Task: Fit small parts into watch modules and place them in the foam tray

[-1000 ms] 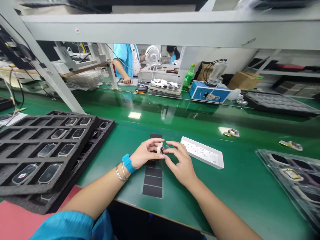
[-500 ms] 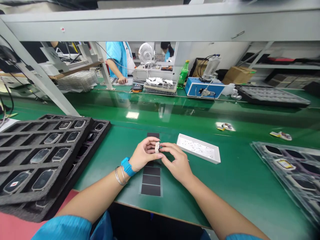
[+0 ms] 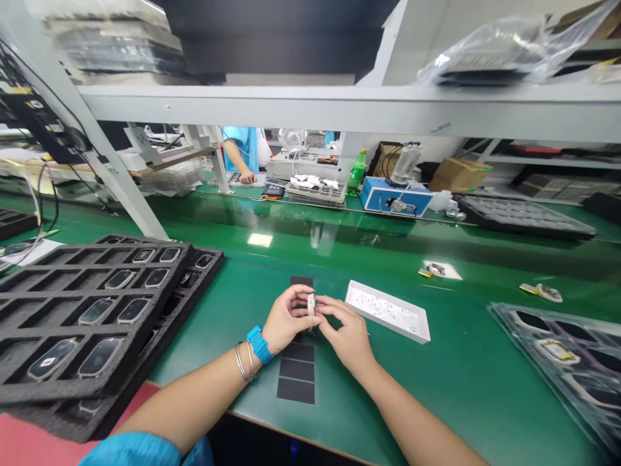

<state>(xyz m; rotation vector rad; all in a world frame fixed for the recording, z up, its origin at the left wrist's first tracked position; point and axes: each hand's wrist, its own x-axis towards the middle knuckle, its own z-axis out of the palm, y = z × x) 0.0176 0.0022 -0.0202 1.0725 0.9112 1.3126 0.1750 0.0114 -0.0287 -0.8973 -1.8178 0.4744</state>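
Observation:
My left hand (image 3: 287,318) and my right hand (image 3: 345,331) meet over the green bench, above a strip of black pads (image 3: 297,372). Both pinch one small white part (image 3: 311,303), held edge-on between the fingertips. The left wrist wears a blue band and thin bracelets. A shallow white tray (image 3: 388,310) with tiny dark bits lies just right of the hands.
Stacked black foam trays (image 3: 92,304) holding several glossy oval parts fill the left. A clear blister tray (image 3: 563,349) sits at the right edge. Small loose parts (image 3: 435,269) lie beyond the white tray. Across the belt a person in a blue sleeve (image 3: 240,152) works near a blue device (image 3: 395,199).
The camera tipped upward, so the hands and bench sit lower in view. The white part has been turned from face-on to edge-on between my fingers.

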